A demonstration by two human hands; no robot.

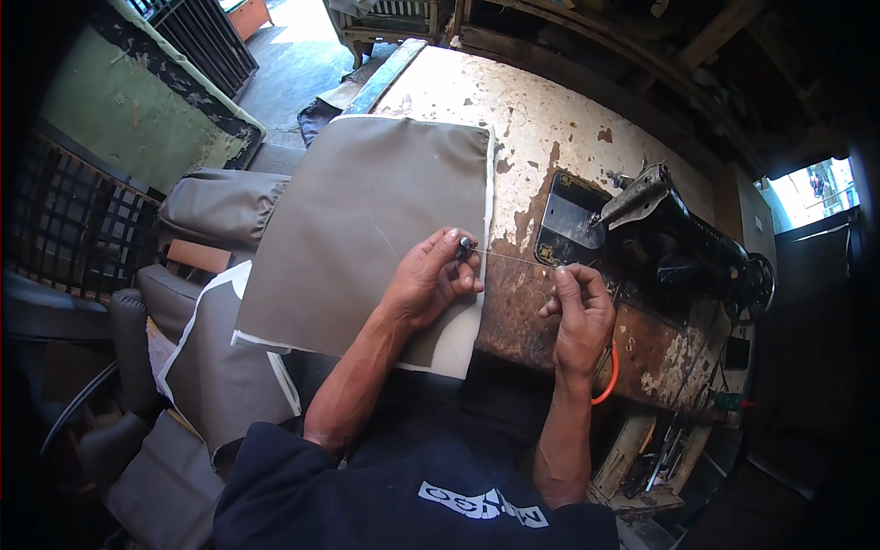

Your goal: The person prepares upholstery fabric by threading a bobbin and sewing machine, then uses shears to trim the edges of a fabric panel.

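My left hand (429, 280) pinches a small dark metal bobbin case (466, 247) between thumb and fingers, above the right edge of a grey-brown covered panel (367, 202) with white backing. A thin thread (513, 258) runs taut from the bobbin case to my right hand (582, 312), whose thumb and forefinger are closed on its end. Just past my right hand stands a black sewing machine (678, 229) with a shiny metal bed plate (573, 223). An orange loop handle (607, 376) shows beside my right wrist; the rest of that tool is mostly hidden.
The worn wooden table (522, 105) has peeling white paint. Several grey-brown cushion pieces (225, 206) are piled at the left. Below the table's right side sits an open wooden drawer (642, 467) with tools. A green-handled tool (729, 401) lies at the right edge.
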